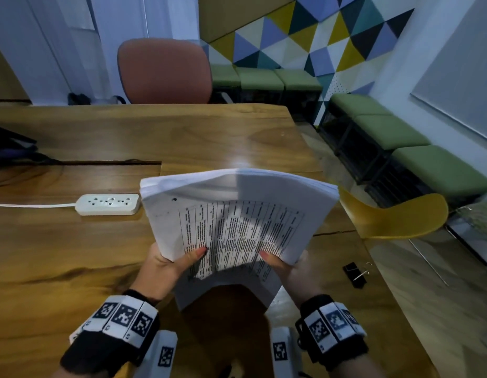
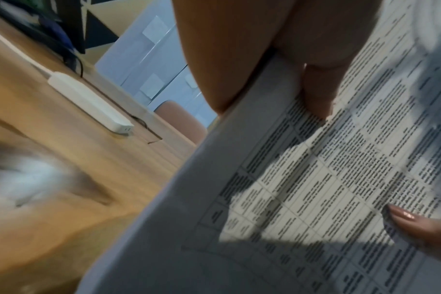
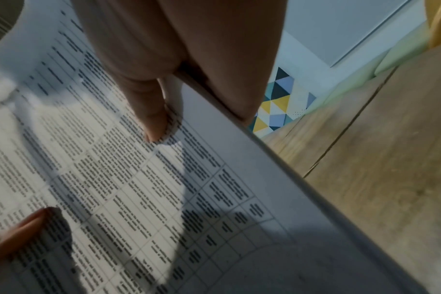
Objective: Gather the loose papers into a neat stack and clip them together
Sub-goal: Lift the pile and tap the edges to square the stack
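A thick stack of white printed papers (image 1: 237, 214) with a table of text on the top sheet is held up off the wooden table (image 1: 73, 255), tilted and bowed. My left hand (image 1: 171, 261) grips its lower left edge, thumb on top and fingers beneath. My right hand (image 1: 280, 264) grips the lower right edge the same way. The wrist views show the papers (image 2: 315, 179) (image 3: 113, 179) close up, with each thumb pressed on the print. A black binder clip (image 1: 354, 274) lies on the table to the right of my right hand, apart from the papers.
A white power strip (image 1: 108, 204) with its cord lies on the table left of the stack. A yellow chair (image 1: 395, 216) stands at the table's right edge, an orange chair (image 1: 163, 72) at the far side. Green benches (image 1: 400, 137) line the walls.
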`<state>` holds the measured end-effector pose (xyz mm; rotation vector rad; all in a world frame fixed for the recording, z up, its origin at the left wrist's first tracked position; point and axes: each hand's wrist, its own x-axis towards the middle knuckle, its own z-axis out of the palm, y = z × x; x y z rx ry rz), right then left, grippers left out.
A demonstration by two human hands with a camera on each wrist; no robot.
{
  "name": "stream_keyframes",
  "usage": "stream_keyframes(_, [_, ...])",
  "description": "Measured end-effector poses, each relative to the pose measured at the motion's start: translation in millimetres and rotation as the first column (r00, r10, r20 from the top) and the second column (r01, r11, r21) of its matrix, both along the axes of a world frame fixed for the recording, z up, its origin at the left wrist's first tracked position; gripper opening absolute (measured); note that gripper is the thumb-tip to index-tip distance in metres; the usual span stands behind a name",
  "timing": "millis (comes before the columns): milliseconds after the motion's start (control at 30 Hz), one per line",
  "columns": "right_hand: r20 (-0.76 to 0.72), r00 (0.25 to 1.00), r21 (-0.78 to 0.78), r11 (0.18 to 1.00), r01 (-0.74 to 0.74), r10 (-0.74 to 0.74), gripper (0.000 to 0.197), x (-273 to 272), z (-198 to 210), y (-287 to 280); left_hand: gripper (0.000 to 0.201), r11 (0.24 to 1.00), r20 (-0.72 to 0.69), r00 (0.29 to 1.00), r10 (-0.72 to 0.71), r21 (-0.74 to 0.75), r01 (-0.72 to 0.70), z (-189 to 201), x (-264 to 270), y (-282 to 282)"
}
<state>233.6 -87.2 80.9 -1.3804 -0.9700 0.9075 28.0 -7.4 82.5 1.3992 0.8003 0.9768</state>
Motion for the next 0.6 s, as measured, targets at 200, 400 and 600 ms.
stream_keyframes(200, [0.183,0.940,0.266,0.935,0.235,-0.289,0.086,2,23,-2,0.093,0.881,0.006,0.947,0.322,0.365,-0.302,31,-9,1])
stream_keyframes(400, [0.591,0.624,0.549,0.822,0.154,-0.511,0.105,-2,69,1,0.098,0.430,-0.120,0.797,0.591,0.884,-0.186,82,-5,-6])
stream_keyframes(600, [0.690,0.544,0.497,0.859,0.124,-0.478,0.058,-2,75,-3,0.078,0.592,-0.354,0.732,0.582,0.801,-0.084,86,0,-17])
